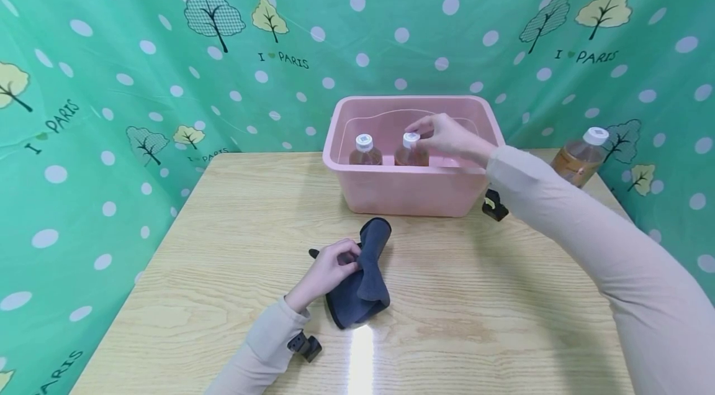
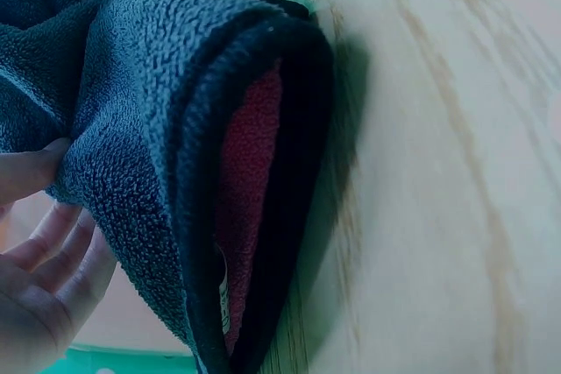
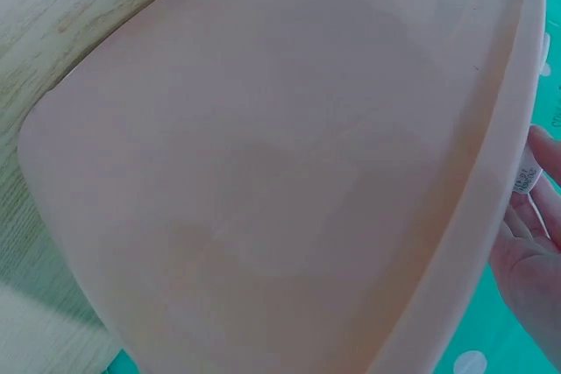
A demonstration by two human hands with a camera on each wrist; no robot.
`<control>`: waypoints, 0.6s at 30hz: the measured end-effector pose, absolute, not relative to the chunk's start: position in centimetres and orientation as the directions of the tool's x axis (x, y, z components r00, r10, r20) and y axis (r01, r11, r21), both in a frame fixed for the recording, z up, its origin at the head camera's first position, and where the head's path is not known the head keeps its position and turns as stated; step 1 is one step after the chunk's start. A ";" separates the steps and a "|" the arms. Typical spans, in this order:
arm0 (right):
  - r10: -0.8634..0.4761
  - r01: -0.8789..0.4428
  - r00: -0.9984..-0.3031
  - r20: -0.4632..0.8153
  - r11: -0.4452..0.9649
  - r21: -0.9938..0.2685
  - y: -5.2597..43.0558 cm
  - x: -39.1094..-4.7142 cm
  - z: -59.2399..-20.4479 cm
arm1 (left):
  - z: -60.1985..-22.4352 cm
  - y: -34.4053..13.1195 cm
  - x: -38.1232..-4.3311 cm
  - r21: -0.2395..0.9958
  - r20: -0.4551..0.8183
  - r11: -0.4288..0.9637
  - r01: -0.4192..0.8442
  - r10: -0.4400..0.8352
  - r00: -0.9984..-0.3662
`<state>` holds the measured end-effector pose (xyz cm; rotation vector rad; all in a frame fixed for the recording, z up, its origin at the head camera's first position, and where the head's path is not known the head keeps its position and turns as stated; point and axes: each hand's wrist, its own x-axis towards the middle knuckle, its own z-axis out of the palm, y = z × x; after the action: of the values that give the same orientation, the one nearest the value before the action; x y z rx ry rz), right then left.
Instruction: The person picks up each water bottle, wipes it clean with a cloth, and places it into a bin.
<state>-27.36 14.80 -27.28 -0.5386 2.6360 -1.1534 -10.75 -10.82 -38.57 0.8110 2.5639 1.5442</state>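
Note:
My right hand reaches over the front rim of a pink plastic bin and grips the white cap of a bottle of amber liquid inside it. A second white-capped bottle stands to its left in the bin. In the right wrist view the bin's wall fills most of the picture, with the cap between my fingers at the right edge. My left hand pinches a dark grey cloth on the table; the left wrist view shows its black edging and pink inner side.
A third bottle with an orange label stands at the table's back right, beyond my right forearm. The wooden table is backed by a green polka-dot curtain that also hangs along both sides.

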 end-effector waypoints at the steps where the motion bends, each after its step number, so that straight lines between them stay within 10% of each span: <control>1: -0.411 -0.242 -0.910 -0.048 0.624 -0.743 14.8 -27.3 -27.3 | -38.6 -10.8 -10.8 0.834 0.227 0.366 0.412 0.453 -0.862; 18: -0.392 -0.220 -0.917 -0.072 0.648 -0.729 14.7 -27.1 -27.6 | -38.7 -10.8 -10.7 0.839 0.220 0.365 0.403 0.450 -0.866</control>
<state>-27.11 14.73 -27.63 -0.4989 2.6437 -1.1254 -10.72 -10.77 -38.67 0.7994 2.5573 1.5503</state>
